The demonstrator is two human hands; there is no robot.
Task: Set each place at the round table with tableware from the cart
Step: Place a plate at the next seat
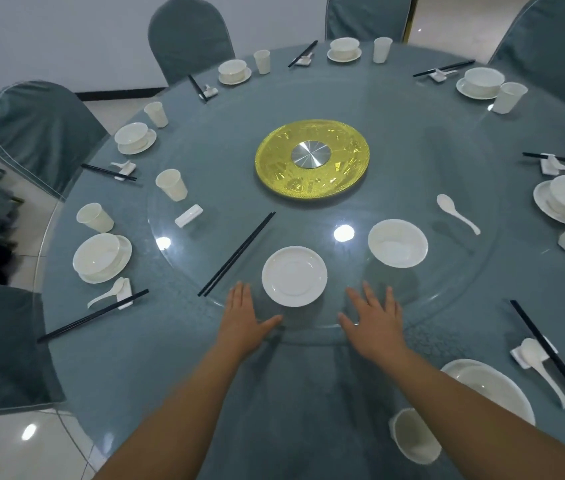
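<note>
Grey table (156,368) cloth was left bare near the edge. Both hands, left (244,315) and right (374,317), were laid flat with fingers spread, holding nothing, beside the saucer (294,276) at the glass turntable (447,289) rim.

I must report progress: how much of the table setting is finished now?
Done: places around the rim have bowl on saucer, cup, chopsticks. In hand: nothing; left hand and right hand flank the loose saucer. Left: saucer, bowl, spoon, chopsticks, rest, cup.
</note>
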